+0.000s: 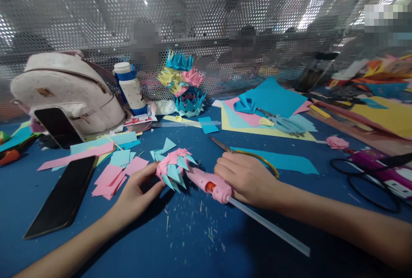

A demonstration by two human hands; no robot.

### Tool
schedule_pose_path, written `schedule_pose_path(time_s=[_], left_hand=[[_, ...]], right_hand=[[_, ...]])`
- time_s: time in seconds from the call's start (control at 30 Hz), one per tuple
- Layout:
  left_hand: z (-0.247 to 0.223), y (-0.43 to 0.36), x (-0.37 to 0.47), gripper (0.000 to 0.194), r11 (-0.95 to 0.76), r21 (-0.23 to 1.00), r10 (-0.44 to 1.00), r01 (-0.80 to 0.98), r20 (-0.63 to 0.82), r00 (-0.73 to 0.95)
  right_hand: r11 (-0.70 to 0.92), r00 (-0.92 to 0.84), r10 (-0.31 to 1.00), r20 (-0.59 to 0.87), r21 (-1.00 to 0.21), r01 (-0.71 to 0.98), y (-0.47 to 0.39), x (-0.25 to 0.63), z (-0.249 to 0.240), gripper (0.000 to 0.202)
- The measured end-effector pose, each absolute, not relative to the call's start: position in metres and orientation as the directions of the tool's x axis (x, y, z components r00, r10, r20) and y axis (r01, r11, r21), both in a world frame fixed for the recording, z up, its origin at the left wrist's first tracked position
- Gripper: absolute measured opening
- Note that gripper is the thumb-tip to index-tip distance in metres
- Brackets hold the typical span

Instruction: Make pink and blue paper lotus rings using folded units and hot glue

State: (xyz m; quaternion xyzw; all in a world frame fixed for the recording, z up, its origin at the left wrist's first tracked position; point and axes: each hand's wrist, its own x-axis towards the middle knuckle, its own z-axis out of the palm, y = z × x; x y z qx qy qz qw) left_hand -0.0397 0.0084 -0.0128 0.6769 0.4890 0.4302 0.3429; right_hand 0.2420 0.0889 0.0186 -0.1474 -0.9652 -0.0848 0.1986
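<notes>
My left hand [141, 190] pinches the left side of a pink and light-blue folded-paper ring [174, 167] with pointed tips, held just above the table. In my right hand [246, 177] is a pink hot glue gun [209, 183], its nozzle end pointing at the ring's right side; whether it touches cannot be seen. A long clear glue stick [270, 226] sticks out of the gun's back. Scissors with yellow handles [273, 168] lie just behind my right hand. Small pink paper squares [109, 179] lie left of my left hand.
A black phone [64, 198] lies at left, before a white backpack [64, 89] and a bottle [130, 91]. A finished-looking paper piece [189, 102] stands at the back. Right are coloured sheets [273, 102], blue scissors [286, 124], and a purple power strip [380, 170] with black cable.
</notes>
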Motion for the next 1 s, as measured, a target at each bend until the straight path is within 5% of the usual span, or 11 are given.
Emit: schedule_pose_path(time_s=[1.0], left_hand=[[-0.0099,0.0063,-0.0378,0.017,-0.327,0.848,0.945,0.418,0.283,0.165]], right_hand=[[0.944,-0.882,0.263,0.392,0.086,0.32,0.0879,0.243,0.0159,0.037]])
